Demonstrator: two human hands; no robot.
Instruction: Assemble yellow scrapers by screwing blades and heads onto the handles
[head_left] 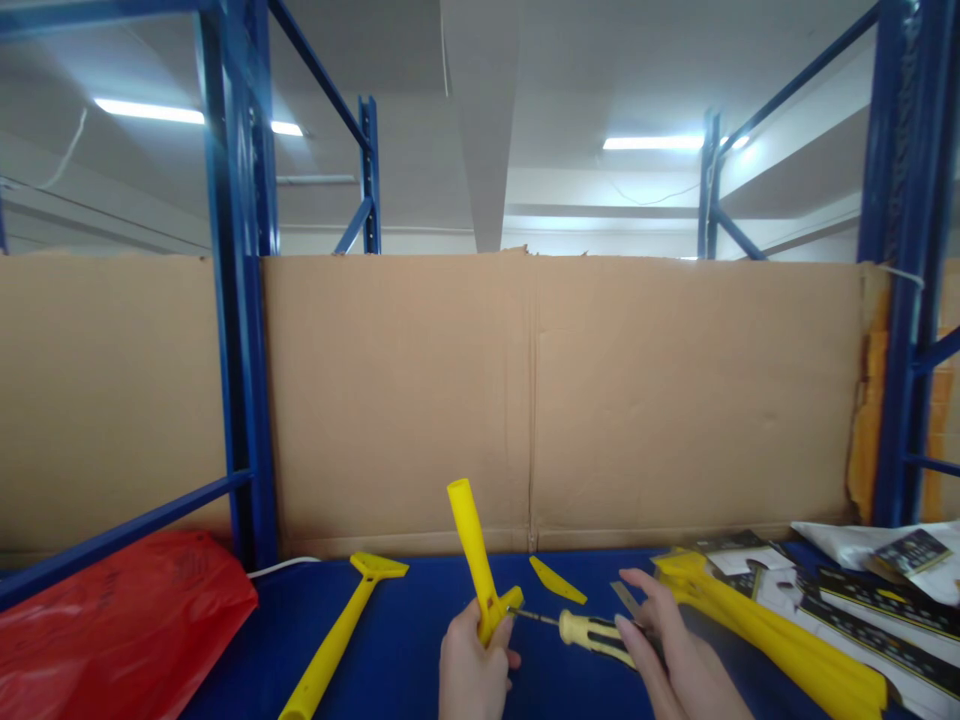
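Note:
My left hand point(474, 668) is closed around the head end of a yellow scraper handle point(472, 540), whose hollow shaft points up and slightly left. A screwdriver point(592, 632) with a cream and black grip lies across to it from the right. Its tip meets the scraper head, at what looks like a small screw. My right hand point(686, 655) grips the back of the screwdriver, with one finger lifted off it. Just behind those fingers is a thin metal blade point(624, 598), partly hidden. A loose yellow cover piece point(557, 580) lies on the blue surface beyond the screwdriver.
Another yellow scraper point(334, 640) lies left, beside a red plastic bag point(127, 620). To the right are bagged yellow scrapers point(787, 635) and printed black-and-white packages point(885, 620). A cardboard wall point(405, 400) closes off the back, between blue rack posts point(251, 400).

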